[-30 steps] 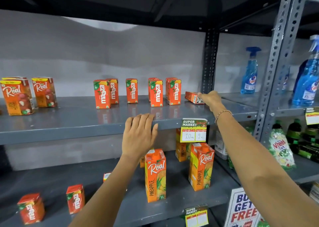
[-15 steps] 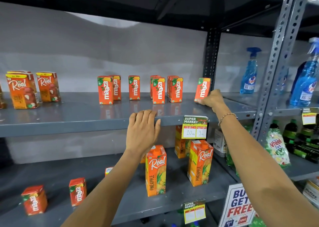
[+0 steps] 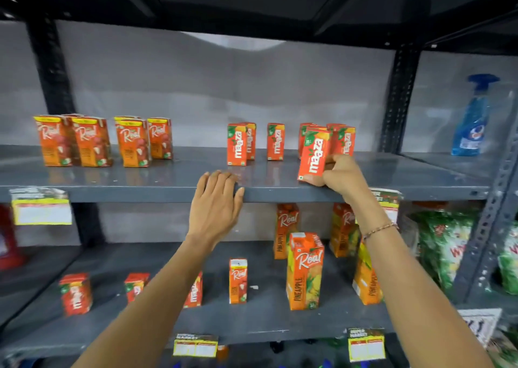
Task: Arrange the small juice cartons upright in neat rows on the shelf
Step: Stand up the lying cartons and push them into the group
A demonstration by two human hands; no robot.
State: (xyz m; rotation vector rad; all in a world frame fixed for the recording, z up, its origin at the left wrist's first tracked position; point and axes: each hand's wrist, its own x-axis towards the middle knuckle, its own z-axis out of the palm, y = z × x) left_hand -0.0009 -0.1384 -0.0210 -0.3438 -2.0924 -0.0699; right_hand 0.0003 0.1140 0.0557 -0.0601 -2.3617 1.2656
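Note:
My right hand (image 3: 337, 175) grips a small orange Maaza carton (image 3: 314, 154), holding it nearly upright and slightly tilted near the front of the grey middle shelf (image 3: 140, 181). Behind it stand several small Maaza cartons (image 3: 237, 145) in a loose row, two pairs of them partly hidden by the held one. Several small Real cartons (image 3: 92, 142) stand at the shelf's left. My left hand (image 3: 217, 199) rests flat on the shelf's front edge, fingers over the lip, holding nothing.
The lower shelf (image 3: 260, 321) carries small Maaza cartons (image 3: 75, 293), a small Real carton (image 3: 238, 281) and tall Real pineapple cartons (image 3: 304, 272). A blue spray bottle (image 3: 472, 118) stands in the right bay, behind a perforated metal upright (image 3: 398, 98). Green detergent packs (image 3: 445, 247) sit below. Price tags hang on shelf edges.
My right hand lifted the carton that lay flat at the shelf's right, turned it upright, and carried it left and forward, in front of the row. The view shifted left. My left hand stayed.

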